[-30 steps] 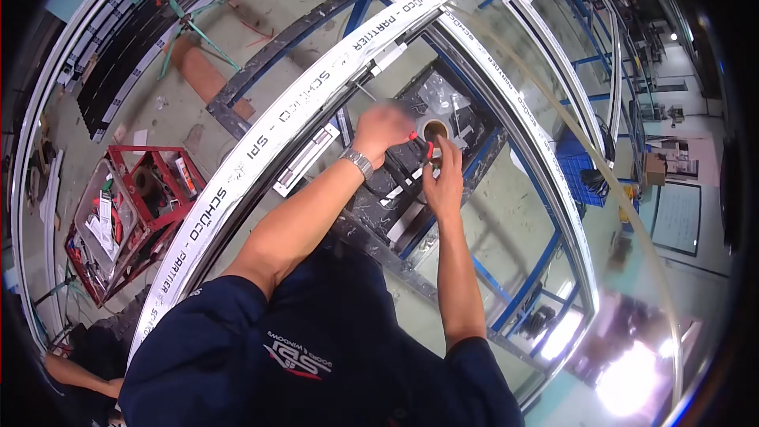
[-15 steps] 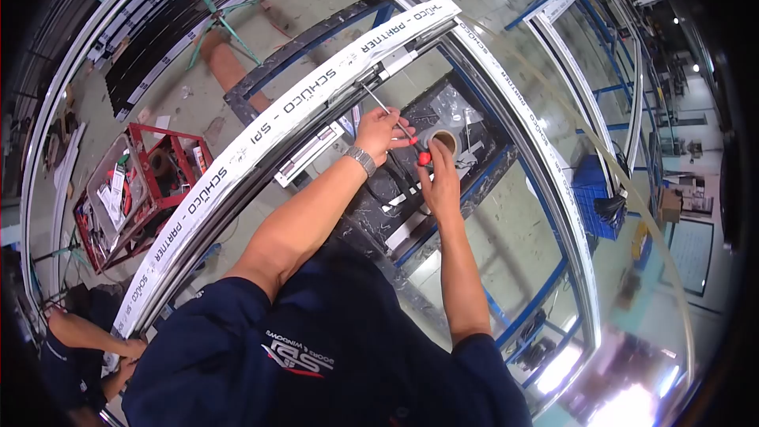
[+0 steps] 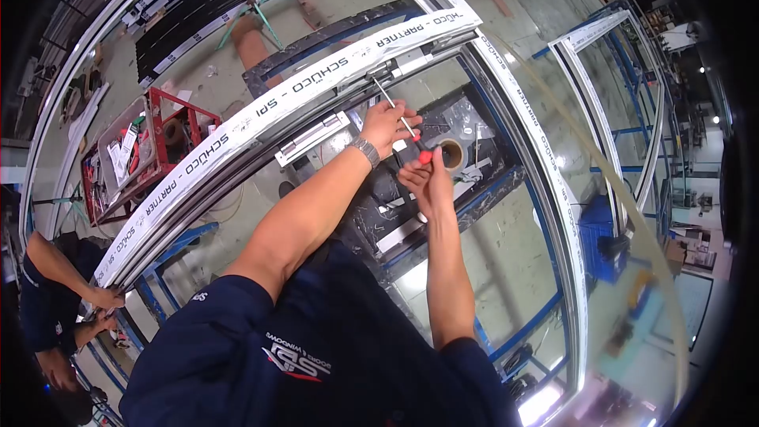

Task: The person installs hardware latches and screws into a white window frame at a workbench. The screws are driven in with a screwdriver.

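Note:
A screwdriver (image 3: 426, 156) with a red and black handle slants up and left, its long shaft reaching the inner edge of the white-taped frame bar (image 3: 273, 100). My left hand (image 3: 387, 128), with a metal watch on the wrist, has its fingers around the shaft. My right hand (image 3: 428, 182) is closed on the handle end. Metal hardware (image 3: 383, 73) sits in the bar's channel at the screwdriver's tip. Just beyond my right hand a roll of tape (image 3: 451, 155) rests on the dark bench top (image 3: 482, 122).
A red-framed cart (image 3: 150, 162) with tools stands at the left. Another person's hands (image 3: 107, 308) touch the frame's lower left end. A blue crate (image 3: 598, 241) and a second white frame (image 3: 589, 87) are at the right. A silver hinge-like part (image 3: 312, 139) lies near my left forearm.
My right hand has turned around the handle, its fingers now curled below it. The view has shifted, so the frame and bench appear farther right. More of the other person shows.

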{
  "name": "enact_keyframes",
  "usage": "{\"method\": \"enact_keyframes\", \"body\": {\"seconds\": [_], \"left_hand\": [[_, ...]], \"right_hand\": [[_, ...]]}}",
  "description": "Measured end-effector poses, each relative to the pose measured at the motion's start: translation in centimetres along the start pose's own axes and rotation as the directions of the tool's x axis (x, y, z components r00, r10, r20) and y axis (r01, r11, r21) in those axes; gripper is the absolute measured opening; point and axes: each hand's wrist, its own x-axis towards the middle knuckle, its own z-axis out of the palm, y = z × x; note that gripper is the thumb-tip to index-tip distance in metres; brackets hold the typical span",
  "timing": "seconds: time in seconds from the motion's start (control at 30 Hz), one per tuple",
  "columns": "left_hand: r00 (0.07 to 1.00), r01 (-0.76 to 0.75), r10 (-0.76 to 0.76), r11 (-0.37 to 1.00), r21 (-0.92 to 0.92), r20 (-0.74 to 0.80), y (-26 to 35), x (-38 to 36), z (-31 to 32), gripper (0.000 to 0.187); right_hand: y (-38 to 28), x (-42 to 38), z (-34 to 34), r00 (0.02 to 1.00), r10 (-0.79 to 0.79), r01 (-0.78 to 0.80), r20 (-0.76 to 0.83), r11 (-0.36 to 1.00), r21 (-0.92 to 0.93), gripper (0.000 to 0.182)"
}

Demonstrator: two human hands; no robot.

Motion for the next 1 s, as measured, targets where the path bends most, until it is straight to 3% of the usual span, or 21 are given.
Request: {"method": "enact_keyframes", "body": {"seconds": [0.07,0.1,0.13,0.17,0.2,0.27,0.33,0.37,0.47,0.5,0.53,0.57,0.63,0.67,0.7,0.73,0.77,0.87,0.9,0.93,1.0], "left_hand": [[1.000,0.000,0.000,0.998,0.070,0.003,-0.3,0.2,-0.5,0.020],[1.000,-0.002,0.002,0.995,0.096,-0.002,-0.1,0.4,-0.7,0.020],[1.000,0.003,-0.002,0.992,0.123,-0.010,-0.1,0.4,-0.9,0.021],[1.000,0.007,-0.005,0.991,0.132,-0.018,-0.1,0.5,-1.0,0.020],[1.000,-0.006,0.007,0.995,0.103,-0.012,0.3,0.6,-0.7,0.020],[1.000,-0.006,0.006,0.999,0.047,-0.010,0.2,0.1,-0.3,0.019],[1.000,0.006,-0.005,0.999,0.046,-0.017,-0.1,0.4,-0.3,0.015],[1.000,0.002,-0.002,0.999,0.053,-0.009,0.0,0.8,-0.5,0.014],[1.000,-0.012,0.014,0.996,0.093,-0.019,0.2,1.1,-0.6,0.013],[0.999,-0.016,0.019,0.994,0.104,-0.029,0.1,1.0,-0.6,0.013],[0.999,-0.018,0.022,0.993,0.115,-0.040,-0.1,0.8,-0.7,0.013],[0.999,-0.014,0.020,0.991,0.130,-0.048,-0.2,1.0,-0.6,0.012],[0.998,-0.015,0.022,0.992,0.128,-0.051,0.2,1.5,-0.7,0.012],[0.999,0.001,0.006,0.991,0.131,-0.054,-0.3,1.1,-0.9,0.011],[0.999,-0.010,0.013,0.998,0.070,-0.050,0.0,0.6,-0.6,0.010],[0.999,-0.006,0.008,0.998,0.056,-0.037,0.3,0.6,-0.5,0.010],[1.000,0.006,-0.004,0.999,0.044,-0.026,0.4,0.4,-0.6,0.010],[1.000,0.016,-0.014,0.998,0.064,-0.024,0.7,0.4,-0.6,0.012],[0.999,0.016,-0.014,0.997,0.073,-0.029,0.8,0.3,-0.4,0.013],[0.999,0.012,-0.009,0.997,0.080,-0.037,0.9,0.2,-0.3,0.015],[1.000,0.010,-0.009,0.999,0.038,-0.028,0.8,0.1,-0.4,0.017]], "right_hand": [[1.7,1.3,-1.0,0.971,0.198,-0.235,0.131,0.877,0.419,0.036],[-0.4,-0.4,1.0,0.951,0.305,-0.282,-0.050,0.923,0.261,0.033],[-0.5,-1.4,0.9,0.978,-0.048,0.011,-0.205,0.984,-0.179,0.035],[-0.5,-2.5,0.6,0.886,-0.423,0.235,-0.187,0.760,-0.606,0.037],[-0.6,-2.7,0.5,0.704,-0.710,0.325,0.005,0.316,-0.891,0.039],[-0.4,-1.5,0.1,0.838,-0.545,0.359,-0.011,0.566,-0.742,0.041],[-0.5,-1.0,0.0,0.936,-0.352,0.296,0.004,0.783,-0.547,0.043],[-0.9,-0.8,0.7,0.998,0.058,-0.057,-0.017,0.997,0.051,0.045],[0.2,-0.3,0.2,0.980,0.196,-0.181,-0.016,0.933,0.309,0.046],[-0.8,-1.4,1.1,0.986,0.097,-0.095,-0.134,0.995,0.017,0.046],[-1.2,-2.5,1.4,0.944,-0.272,0.192,-0.186,0.913,-0.360,0.046],[-1.6,-3.2,1.7,0.792,-0.605,0.394,-0.084,0.611,-0.686,0.045],[-1.8,-2.8,1.7,0.523,-0.815,0.556,0.251,0.103,-0.825,0.043],[-1.4,-2.6,1.4,0.779,-0.627,0.472,0.026,0.558,-0.682,0.043],[-1.5,-1.9,1.2,0.946,-0.312,0.250,-0.093,0.879,-0.406,0.043],[-1.5,-1.0,1.1,0.995,0.054,-0.059,-0.080,0.996,-0.063,0.043],[-0.6,-0.3,0.9,0.985,0.174,-0.164,-0.020,0.958,0.233,0.043],[-0.9,-1.5,1.6,0.986,0.033,-0.046,-0.166,0.996,-0.071,0.042],[-0.4,-2.1,1.6,0.906,-0.351,0.217,-0.237,0.865,-0.453,0.037],[-0.3,-2.3,1.3,0.541,-0.841,0.371,0.018,0.219,-0.903,0.034],[-0.2,-1.4,0.9,0.791,-0.601,0.361,-0.115,0.610,-0.706,0.037]]}}
